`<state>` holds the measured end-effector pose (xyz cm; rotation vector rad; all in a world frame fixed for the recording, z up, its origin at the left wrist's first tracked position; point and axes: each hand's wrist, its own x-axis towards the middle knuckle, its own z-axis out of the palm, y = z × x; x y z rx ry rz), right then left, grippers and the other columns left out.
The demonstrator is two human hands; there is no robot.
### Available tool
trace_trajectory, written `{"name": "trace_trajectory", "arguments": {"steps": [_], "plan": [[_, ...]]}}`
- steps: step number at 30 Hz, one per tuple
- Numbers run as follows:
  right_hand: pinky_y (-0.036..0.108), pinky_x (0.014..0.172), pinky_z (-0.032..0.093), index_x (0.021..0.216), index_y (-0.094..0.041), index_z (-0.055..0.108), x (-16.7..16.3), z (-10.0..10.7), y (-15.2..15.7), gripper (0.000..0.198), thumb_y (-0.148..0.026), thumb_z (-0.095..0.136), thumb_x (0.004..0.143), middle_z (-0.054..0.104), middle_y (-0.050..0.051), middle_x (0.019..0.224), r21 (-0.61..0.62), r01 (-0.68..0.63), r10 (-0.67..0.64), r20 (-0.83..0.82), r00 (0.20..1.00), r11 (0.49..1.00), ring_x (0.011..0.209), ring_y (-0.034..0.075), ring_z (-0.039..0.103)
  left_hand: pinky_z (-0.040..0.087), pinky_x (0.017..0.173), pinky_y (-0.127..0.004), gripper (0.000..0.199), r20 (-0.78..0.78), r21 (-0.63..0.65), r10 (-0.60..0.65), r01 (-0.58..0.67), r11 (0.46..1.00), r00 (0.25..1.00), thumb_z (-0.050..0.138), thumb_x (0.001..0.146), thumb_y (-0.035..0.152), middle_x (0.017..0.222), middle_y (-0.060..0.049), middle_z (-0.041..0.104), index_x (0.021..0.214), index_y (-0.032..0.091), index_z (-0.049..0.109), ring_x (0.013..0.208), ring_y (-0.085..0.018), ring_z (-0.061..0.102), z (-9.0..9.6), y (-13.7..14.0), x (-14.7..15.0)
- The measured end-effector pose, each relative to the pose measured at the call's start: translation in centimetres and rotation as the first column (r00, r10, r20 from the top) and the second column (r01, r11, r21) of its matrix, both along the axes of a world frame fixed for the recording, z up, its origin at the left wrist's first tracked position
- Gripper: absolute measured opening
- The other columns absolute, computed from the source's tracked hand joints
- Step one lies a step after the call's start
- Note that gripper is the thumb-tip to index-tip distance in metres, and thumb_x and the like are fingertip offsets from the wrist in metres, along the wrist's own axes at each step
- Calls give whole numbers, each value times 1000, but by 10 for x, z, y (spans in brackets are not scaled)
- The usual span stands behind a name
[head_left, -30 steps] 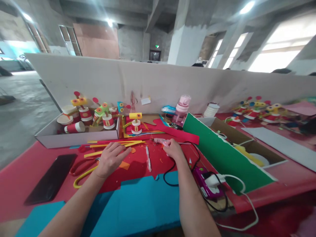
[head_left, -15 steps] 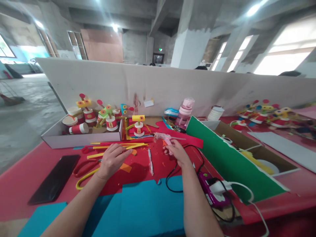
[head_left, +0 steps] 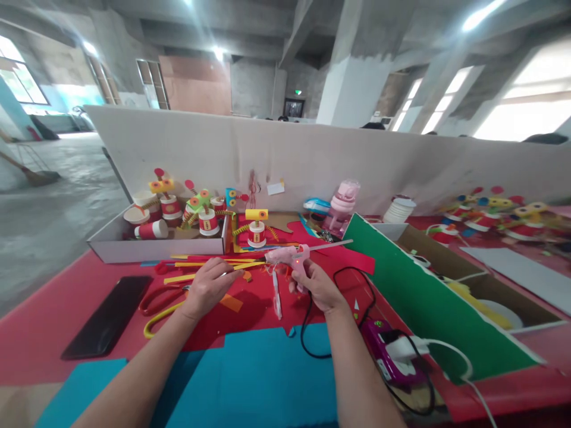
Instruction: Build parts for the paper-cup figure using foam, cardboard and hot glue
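Cups (head_left: 151, 230) in box (head_left: 156, 251), glue gun (head_left: 284, 255) outside

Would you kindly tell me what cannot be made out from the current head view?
In the head view:
Pink plastic glue gun: part of its grip, hidden by the right hand.
Anything beneath the left hand: hidden by the hand itself.
Green-walled cardboard box: some contents, hidden by its green wall.
Large blue paper sheet: cut off by the bottom edge.
Red-and-yellow paper figures, far right: details blurred.

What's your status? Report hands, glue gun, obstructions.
Right hand gripping pink glue gun, nozzle pointing left. Left hand near yellow strips, grip unclear. White pen between hands, possible obstruction.
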<state>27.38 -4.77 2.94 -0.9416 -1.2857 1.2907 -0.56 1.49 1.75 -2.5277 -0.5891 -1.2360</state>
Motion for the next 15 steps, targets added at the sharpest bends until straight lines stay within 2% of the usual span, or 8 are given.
{"name": "trace_trajectory", "arguments": {"steps": [3,5,10,15], "plan": [[20,45,31,91,-18,55,2,4,-2,31,-47,63,81,63,1,73,26,34,-35,63,997,999,49,7,46,45,71,-29,15,-22,-1,19,-19,1000,1000,58,86,16,79,-4,63,97,21,67,74,-14,54,0,1,-1],[21,46,32,90,-18,55,2,6,-3,33,-49,61,82,62,0,72,32,41,-44,101,994,999,49,7,44,45,71,-29,15,-33,4,26,-26,1000,999,58,86,16,79,-4,63,96,21,67,74,-14,54,-1,1,-1],[22,51,36,99,-18,55,0,10,-5,36,-49,62,81,60,-1,73,26,-1,-4,182,983,1000,50,8,43,45,72,-29,15,-39,16,24,-23,1000,999,59,85,15,80,-4,64,96,21,67,75,-14,54,-2,2,-2],[21,49,34,103,-18,56,-1,5,-3,40,-48,64,78,49,-5,62,14,49,-51,213,976,999,50,8,41,46,73,-30,19,-52,25,18,-17,1000,998,57,86,14,81,-5,65,101,21,66,77,-14,55,1,2,-3]]}}
